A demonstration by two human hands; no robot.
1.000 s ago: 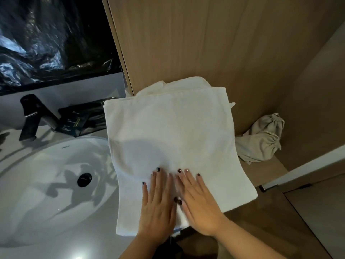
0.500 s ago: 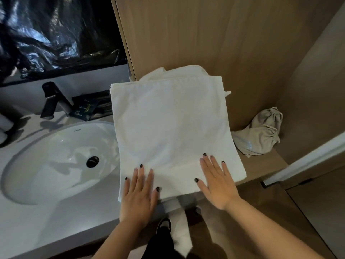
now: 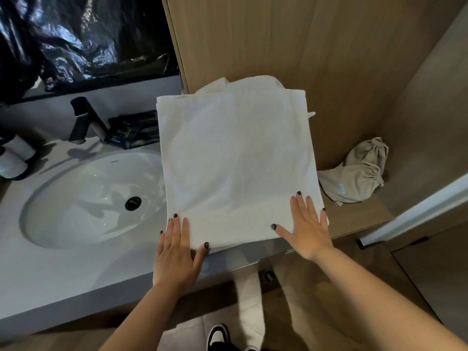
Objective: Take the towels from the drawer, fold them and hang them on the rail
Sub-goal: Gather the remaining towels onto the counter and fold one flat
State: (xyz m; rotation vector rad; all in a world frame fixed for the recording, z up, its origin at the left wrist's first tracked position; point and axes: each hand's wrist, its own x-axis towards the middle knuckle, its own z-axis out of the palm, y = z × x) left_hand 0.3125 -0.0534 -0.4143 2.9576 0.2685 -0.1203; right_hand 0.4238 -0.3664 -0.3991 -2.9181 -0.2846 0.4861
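1. Towel (image 3: 235, 160), white and folded, lies flat on the counter (image 3: 76, 269) beside the sink (image 3: 88, 198).
2. Left hand (image 3: 176, 252) presses flat, fingers straight, on its near left corner.
3. Right hand (image 3: 306, 224) presses flat on its near right corner.
4. Beige drawstring bag (image 3: 357, 173) sits just right of it.

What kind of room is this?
Most likely a bathroom, perhaps a hotel's: a white sink set in a counter, a dark faucet behind it, and a folded white towel being smoothed.
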